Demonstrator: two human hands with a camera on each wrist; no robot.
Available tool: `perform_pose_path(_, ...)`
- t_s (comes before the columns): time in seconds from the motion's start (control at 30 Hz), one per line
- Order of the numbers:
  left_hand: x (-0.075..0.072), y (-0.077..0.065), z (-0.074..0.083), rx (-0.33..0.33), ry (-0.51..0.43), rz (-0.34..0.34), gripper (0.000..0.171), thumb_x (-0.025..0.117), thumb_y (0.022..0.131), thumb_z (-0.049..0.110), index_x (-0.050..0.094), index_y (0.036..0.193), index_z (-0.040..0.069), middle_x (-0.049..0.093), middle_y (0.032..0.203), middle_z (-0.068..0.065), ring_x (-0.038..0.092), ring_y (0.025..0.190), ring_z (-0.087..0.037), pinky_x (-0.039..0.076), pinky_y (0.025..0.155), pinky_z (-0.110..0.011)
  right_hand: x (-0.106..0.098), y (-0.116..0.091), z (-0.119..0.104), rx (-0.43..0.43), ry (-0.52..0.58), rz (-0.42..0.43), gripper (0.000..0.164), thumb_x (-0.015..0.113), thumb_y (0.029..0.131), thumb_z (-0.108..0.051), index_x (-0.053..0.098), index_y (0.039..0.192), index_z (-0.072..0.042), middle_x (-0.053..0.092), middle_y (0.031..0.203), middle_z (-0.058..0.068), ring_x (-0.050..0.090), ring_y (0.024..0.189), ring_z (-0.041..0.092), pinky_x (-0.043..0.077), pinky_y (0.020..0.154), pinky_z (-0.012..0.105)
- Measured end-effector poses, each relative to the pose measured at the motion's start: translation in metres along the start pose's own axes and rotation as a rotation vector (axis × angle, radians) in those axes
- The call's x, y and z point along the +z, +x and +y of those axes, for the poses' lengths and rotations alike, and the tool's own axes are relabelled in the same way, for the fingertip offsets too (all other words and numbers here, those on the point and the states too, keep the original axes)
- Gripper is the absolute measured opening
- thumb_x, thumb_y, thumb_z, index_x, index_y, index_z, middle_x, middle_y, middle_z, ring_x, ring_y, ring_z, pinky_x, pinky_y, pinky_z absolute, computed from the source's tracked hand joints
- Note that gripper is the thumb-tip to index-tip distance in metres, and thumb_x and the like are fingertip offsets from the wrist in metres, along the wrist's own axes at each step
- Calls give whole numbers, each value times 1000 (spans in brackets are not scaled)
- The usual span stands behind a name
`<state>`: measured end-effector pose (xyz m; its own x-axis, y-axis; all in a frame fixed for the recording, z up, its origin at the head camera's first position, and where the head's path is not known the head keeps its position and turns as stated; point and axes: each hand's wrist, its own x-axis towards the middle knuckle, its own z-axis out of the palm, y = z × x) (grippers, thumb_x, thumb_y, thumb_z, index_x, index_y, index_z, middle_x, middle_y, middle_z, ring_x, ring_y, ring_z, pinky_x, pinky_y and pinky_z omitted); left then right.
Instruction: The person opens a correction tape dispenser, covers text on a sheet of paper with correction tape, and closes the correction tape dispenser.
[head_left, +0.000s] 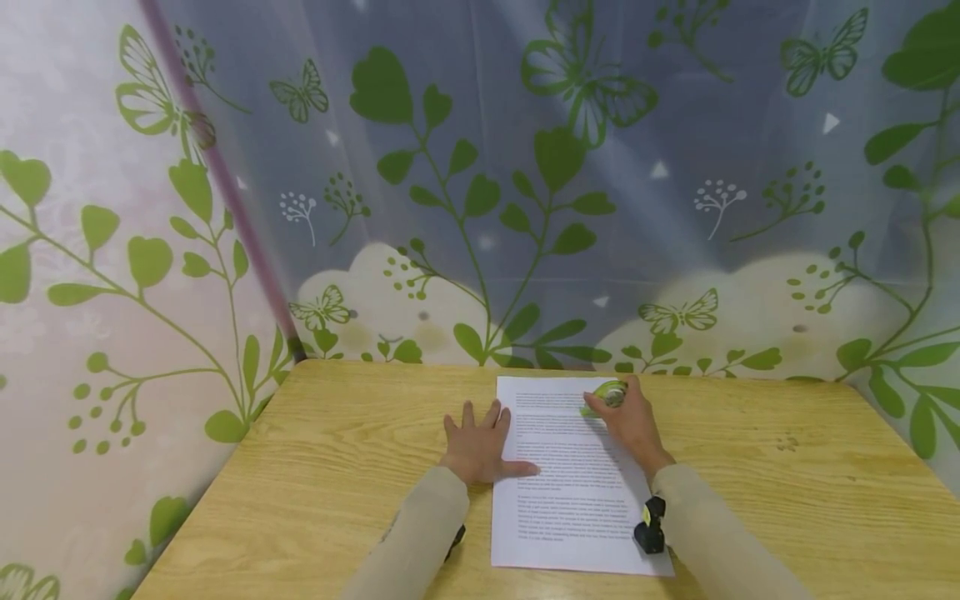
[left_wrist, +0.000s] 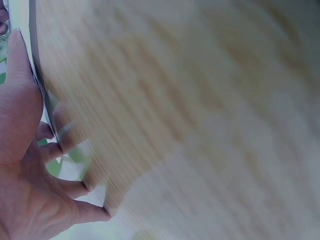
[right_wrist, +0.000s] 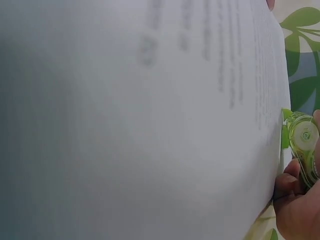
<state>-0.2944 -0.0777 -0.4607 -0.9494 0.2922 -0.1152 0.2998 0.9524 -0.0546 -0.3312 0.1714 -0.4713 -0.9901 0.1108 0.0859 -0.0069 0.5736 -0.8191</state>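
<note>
A white printed sheet of paper [head_left: 573, 487] lies on the wooden table. My right hand [head_left: 636, 423] pinches a green, see-through correction tape dispenser [head_left: 615, 392] over the upper right part of the sheet. In the right wrist view the round spool inside the dispenser [right_wrist: 304, 134] shows, and its green tip is right at the paper's surface. My left hand [head_left: 480, 443] rests with fingers spread at the sheet's left edge, its thumb lying across the printed lines. The left wrist view shows those fingertips [left_wrist: 107, 216] touching the tabletop beside the paper.
The wooden table [head_left: 360, 450] extends to both sides of the sheet. Behind it hangs a curtain [head_left: 480, 200] printed with leaves and butterflies, close to the table's back edge. A small black device [head_left: 650, 529] sits on my right wrist, overlapping the sheet's lower right.
</note>
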Motion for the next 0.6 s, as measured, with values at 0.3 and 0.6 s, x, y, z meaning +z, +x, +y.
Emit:
perform_pose_path(0.3,-1,-2,0,0,-13,8,108,40,70,88,28,152,18,23,156,-3,23,136,-46,25,99,-67,-4,0,2,4,25,-20,74,66,89,-42,28,133,4,53,113,25,54,105,35,43,85,47)
perform_pose_path(0.6,0,0,0,4,10,9,109,37,70,90,27,152,19,23,157,-2,23,136,-46,26,99,-67,-9,-1,3,4,26,-32,77,65,89,-44,26,136,2,52,110,22,52,105,35,41,82,46)
